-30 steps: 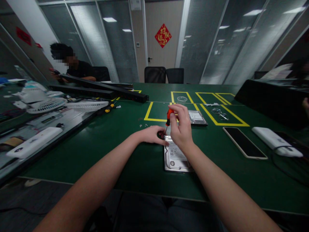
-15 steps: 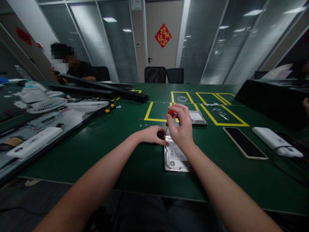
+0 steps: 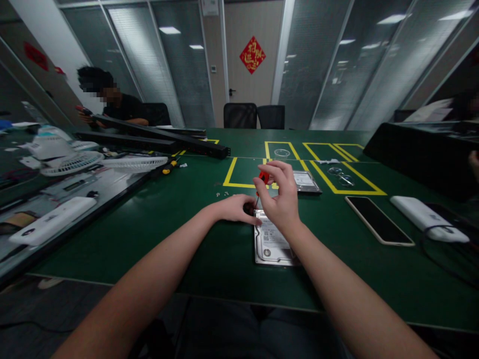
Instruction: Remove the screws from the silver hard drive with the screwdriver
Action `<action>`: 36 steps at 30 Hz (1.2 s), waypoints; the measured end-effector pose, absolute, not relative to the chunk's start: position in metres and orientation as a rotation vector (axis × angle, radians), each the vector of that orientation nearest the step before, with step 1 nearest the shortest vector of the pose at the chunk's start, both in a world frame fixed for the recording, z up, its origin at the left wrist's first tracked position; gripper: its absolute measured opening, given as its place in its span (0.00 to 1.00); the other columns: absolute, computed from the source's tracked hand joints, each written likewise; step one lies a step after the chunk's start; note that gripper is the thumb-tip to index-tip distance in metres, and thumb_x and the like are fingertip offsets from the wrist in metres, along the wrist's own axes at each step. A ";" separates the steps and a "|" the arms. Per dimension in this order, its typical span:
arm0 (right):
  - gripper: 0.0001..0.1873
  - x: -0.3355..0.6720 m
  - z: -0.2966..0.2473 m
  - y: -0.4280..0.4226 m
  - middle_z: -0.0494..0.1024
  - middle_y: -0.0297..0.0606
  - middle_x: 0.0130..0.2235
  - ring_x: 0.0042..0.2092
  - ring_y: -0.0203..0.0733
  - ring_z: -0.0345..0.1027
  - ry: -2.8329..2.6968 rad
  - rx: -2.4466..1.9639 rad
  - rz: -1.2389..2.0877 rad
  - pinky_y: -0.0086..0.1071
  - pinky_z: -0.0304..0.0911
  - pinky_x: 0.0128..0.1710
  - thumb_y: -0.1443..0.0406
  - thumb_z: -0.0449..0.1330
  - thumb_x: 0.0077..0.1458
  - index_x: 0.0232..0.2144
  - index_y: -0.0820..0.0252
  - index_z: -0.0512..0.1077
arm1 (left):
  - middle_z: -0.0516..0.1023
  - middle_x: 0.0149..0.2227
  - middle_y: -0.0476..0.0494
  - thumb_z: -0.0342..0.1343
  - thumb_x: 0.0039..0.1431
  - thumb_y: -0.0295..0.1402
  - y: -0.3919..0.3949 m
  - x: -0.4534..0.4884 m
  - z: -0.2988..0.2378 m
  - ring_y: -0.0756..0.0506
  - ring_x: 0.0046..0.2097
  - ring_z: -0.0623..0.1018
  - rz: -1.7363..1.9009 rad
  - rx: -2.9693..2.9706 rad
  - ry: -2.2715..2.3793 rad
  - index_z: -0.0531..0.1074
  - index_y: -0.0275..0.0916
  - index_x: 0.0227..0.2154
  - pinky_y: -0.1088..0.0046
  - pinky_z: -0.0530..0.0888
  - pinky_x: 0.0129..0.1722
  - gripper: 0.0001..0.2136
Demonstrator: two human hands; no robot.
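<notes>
A silver hard drive (image 3: 270, 245) lies flat on the green table (image 3: 168, 229) in front of me. My right hand (image 3: 280, 199) pinches the red handle of a small screwdriver (image 3: 262, 179), held upright with its tip at the drive's far left corner. My left hand (image 3: 235, 208) rests on the table at that same corner, fingers curled against the drive's edge. Whether it holds anything is hidden.
A second hard drive (image 3: 305, 181) lies in a yellow-taped box beyond. A phone (image 3: 377, 220) and a white power bank (image 3: 426, 219) lie to the right. Long black strips (image 3: 157, 138), fan grilles (image 3: 112, 162) and a yellow screwdriver (image 3: 169, 167) are at the left, where a person (image 3: 112, 102) sits.
My right hand's fingers have shifted around the screwdriver handle, which now sits slightly lower. My left hand and the drive have stayed put.
</notes>
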State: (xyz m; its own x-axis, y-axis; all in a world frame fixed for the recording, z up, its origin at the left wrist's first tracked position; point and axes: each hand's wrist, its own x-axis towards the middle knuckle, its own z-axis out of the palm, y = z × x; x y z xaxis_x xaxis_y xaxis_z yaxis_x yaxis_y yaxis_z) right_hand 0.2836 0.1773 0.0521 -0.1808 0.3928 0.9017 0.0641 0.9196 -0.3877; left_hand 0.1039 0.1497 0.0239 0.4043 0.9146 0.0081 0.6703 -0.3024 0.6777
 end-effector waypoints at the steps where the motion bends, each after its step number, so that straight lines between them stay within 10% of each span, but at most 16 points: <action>1: 0.13 0.284 0.052 0.177 0.71 0.44 0.52 0.51 0.45 0.71 -1.741 -0.345 0.312 0.44 0.74 0.48 0.67 0.62 0.65 0.51 0.53 0.75 | 0.81 0.43 0.41 0.70 0.50 0.55 0.150 0.104 0.024 0.40 0.42 0.78 0.533 2.075 1.347 0.78 0.38 0.47 0.65 0.71 0.39 0.29; 10: 0.20 0.285 0.050 0.180 0.70 0.43 0.54 0.58 0.46 0.69 -1.779 -0.351 0.322 0.48 0.70 0.57 0.71 0.51 0.70 0.55 0.48 0.74 | 0.79 0.38 0.44 0.69 0.50 0.55 0.151 0.104 0.022 0.42 0.39 0.76 0.513 2.100 1.371 0.77 0.38 0.41 0.67 0.69 0.38 0.26; 36: 0.12 0.282 0.048 0.180 0.70 0.45 0.53 0.56 0.48 0.70 -1.708 -0.396 0.328 0.45 0.76 0.50 0.67 0.59 0.67 0.51 0.53 0.73 | 0.81 0.41 0.42 0.70 0.49 0.54 0.150 0.105 0.023 0.40 0.41 0.78 0.543 2.074 1.351 0.79 0.38 0.47 0.66 0.70 0.39 0.29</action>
State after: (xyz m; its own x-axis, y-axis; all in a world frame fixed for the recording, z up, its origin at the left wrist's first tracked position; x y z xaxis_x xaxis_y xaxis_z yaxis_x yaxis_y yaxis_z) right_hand 0.2823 0.1803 0.0484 -0.1513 0.4370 0.8867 0.0780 0.8995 -0.4300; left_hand 0.1049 0.1505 0.0228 0.3985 0.9170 0.0154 0.6724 -0.3036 0.6751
